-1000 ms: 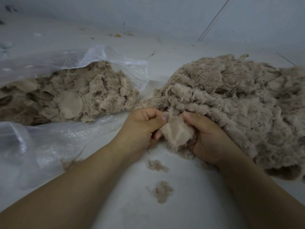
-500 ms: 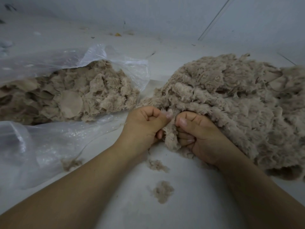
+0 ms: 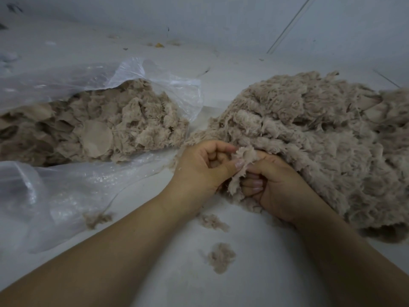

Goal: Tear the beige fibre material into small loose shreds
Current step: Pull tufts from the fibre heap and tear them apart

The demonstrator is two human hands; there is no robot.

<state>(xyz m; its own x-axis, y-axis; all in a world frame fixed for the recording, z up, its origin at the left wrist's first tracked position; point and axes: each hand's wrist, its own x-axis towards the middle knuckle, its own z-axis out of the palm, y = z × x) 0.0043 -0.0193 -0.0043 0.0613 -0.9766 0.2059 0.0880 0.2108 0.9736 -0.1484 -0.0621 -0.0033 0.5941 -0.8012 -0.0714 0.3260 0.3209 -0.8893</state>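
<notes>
Both hands meet on 1 fibre piece (image 3: 240, 165): the left hand (image 3: 203, 169) pinches its edge between thumb and curled fingers, the right hand (image 3: 272, 185) curls tightly round its other side. The shredded pile (image 3: 321, 138) lies right of the grip, the plastic bag (image 3: 66, 189) of fibre left, 2 loose tufts (image 3: 221, 257) just below
</notes>
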